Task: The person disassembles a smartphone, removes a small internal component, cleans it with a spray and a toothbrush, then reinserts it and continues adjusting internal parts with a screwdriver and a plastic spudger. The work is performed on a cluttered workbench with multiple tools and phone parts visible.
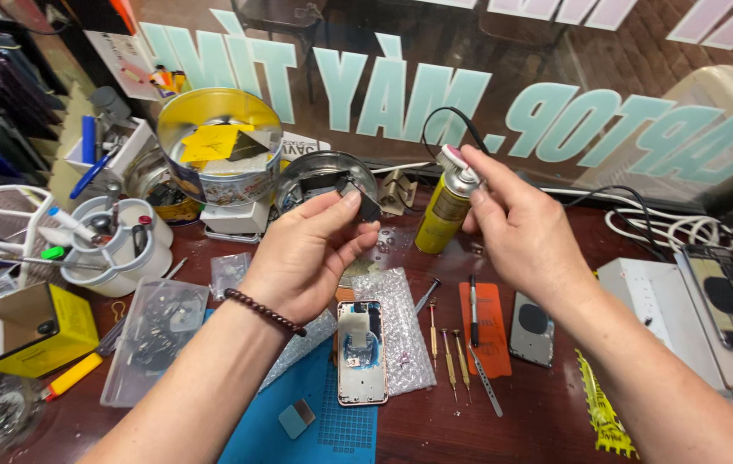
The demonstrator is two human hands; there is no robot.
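My left hand (306, 253) is raised over the bench and pinches a small dark square part (364, 204) between thumb and fingers; a dark bead bracelet sits on that wrist. My right hand (517, 223) grips the top of a yellow spray can (442, 210), a finger on its white nozzle, which points toward the part. Below my hands an opened phone housing (360, 351) lies on a blue work mat (332, 421).
Several small screwdrivers (450, 348) and an orange card (488, 326) lie right of the housing, then a phone back cover (531, 328). Round tins (218, 155), a white cup of tools (117, 245) and a yellow box (35, 331) crowd the left. Another phone (732, 301) rests at the right.
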